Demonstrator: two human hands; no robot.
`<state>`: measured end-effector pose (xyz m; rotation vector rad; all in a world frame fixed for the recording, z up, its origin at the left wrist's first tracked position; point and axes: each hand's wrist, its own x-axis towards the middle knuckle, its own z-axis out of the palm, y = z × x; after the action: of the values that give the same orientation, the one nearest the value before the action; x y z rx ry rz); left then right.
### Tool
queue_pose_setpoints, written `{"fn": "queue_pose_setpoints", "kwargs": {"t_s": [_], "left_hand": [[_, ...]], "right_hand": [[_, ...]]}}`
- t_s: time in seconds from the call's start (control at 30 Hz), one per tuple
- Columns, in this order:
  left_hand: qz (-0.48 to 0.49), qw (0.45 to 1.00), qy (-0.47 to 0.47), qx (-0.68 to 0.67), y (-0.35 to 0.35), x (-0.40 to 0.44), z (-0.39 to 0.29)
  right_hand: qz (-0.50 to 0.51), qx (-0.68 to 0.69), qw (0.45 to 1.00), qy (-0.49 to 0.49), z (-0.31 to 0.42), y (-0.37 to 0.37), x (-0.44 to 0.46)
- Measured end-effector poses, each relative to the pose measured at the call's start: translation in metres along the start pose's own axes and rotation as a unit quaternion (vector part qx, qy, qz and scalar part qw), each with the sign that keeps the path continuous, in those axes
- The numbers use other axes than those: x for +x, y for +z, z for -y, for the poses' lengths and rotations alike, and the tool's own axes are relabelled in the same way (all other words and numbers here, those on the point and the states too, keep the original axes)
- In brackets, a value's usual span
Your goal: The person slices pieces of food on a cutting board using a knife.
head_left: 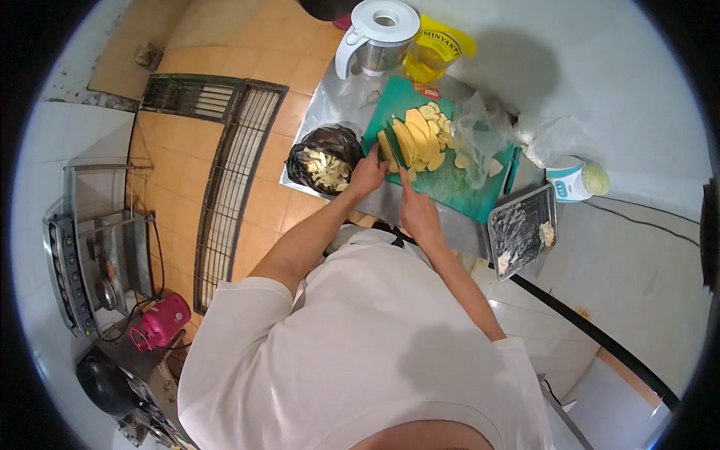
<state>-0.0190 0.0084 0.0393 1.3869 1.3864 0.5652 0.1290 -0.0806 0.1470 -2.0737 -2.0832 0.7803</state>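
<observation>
Dark green knife over the teal rectangular cutting board; long axis running away from the person, tip outward, slightly left. Handle hidden in the clenched right hand. Left hand against yellow oblong piece; can't tell its grip.

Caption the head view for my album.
Slicing on a green board: left hand against a yellow piece, right hand holding knife.

The cutting board looks like matt plastic, and the yellow slices have smooth faces. The table shows shiny metal; the black bag is crinkled, glossy plastic, the clear bag thin, shiny film, and the white shirt matt cloth.
</observation>
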Motion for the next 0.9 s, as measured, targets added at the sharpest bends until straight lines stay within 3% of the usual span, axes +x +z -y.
{"fn": "queue_pose_setpoints", "kwargs": {"t_s": [0.53, 0.63, 0.73, 0.9], "left_hand": [[0.003, 1.000, -0.018, 0.011, 0.004, 0.003, 0.005], [0.019, 0.999, 0.012, 0.043, 0.000, -0.002, 0.000], [-0.001, 0.979, 0.101, 0.176, -0.003, -0.018, -0.008], [-0.056, 0.951, 0.135, 0.273, 0.015, -0.015, 0.003]], "right_hand": [[0.060, 0.007, 0.998, 0.008, 0.012, -0.031, 0.050], [0.070, 0.001, 0.998, 0.005, 0.016, -0.034, 0.055], [0.078, 0.006, 0.997, -0.001, 0.011, -0.034, 0.057], [0.115, -0.033, 0.992, 0.032, 0.027, -0.049, 0.046]]}}
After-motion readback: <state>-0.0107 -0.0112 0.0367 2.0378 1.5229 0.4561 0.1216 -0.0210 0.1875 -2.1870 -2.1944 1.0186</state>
